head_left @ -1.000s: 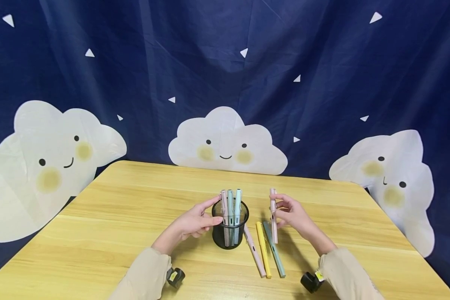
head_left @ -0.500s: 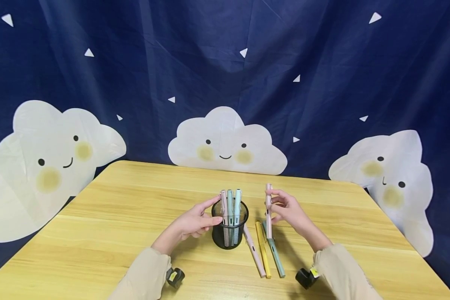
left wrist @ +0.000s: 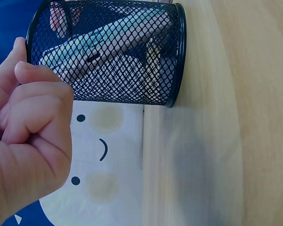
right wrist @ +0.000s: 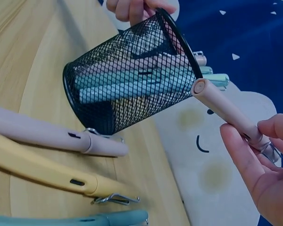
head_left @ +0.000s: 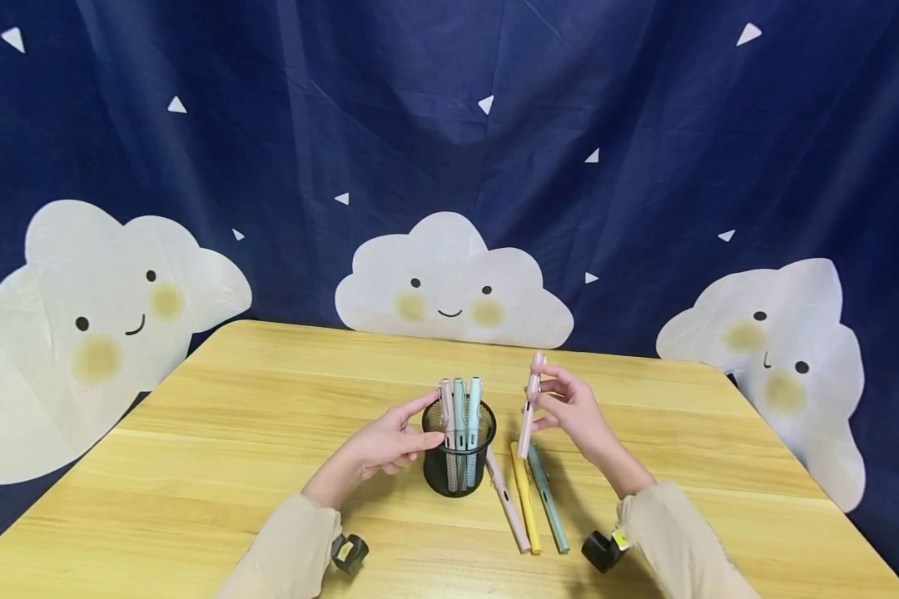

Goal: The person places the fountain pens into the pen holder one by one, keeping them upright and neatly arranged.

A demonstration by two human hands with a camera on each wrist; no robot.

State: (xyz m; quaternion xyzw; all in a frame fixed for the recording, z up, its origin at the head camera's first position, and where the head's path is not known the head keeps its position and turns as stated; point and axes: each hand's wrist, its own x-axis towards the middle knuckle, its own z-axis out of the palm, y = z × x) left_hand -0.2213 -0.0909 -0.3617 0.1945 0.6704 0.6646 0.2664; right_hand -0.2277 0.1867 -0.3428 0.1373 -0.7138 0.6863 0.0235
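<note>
The fingers and thumb of your right hand grip a pink pen above the table, slightly tilted, its lower end leaning towards the left edge. Your left hand holds the cup at its rim between thumb and forefinger. In the cup stand a mauve pen, a sage pen and an aqua pen. Between cup and right edge lie a lilac pen, just beside the cup, then a yellow pen and a green pen, caps towards the far edge. Beyond that edge hangs a blue curtain with clouds.
</note>
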